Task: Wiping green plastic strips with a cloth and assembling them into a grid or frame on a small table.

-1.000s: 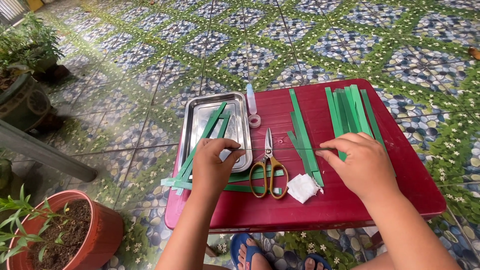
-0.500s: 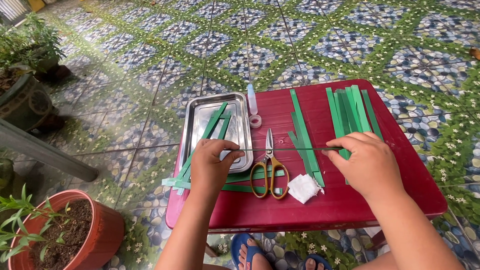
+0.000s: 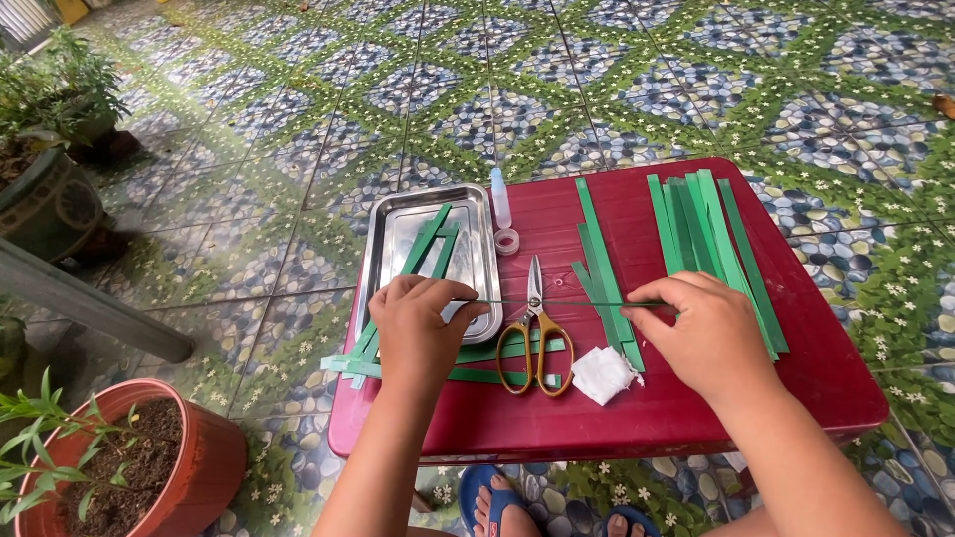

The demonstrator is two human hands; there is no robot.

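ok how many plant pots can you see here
3, all at the left: a terracotta pot with soil at the bottom left, a dark glazed pot at the left edge, another small pot behind it. More may lie beyond the frame.

A single head-worn camera looks steeply down and forward from above the red table (image 3: 647, 418). It sits close, arm's reach away. Tiled floor (image 3: 418, 80) stretches beyond.

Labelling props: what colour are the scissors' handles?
Orange handles on the scissors, clearest in the head view.
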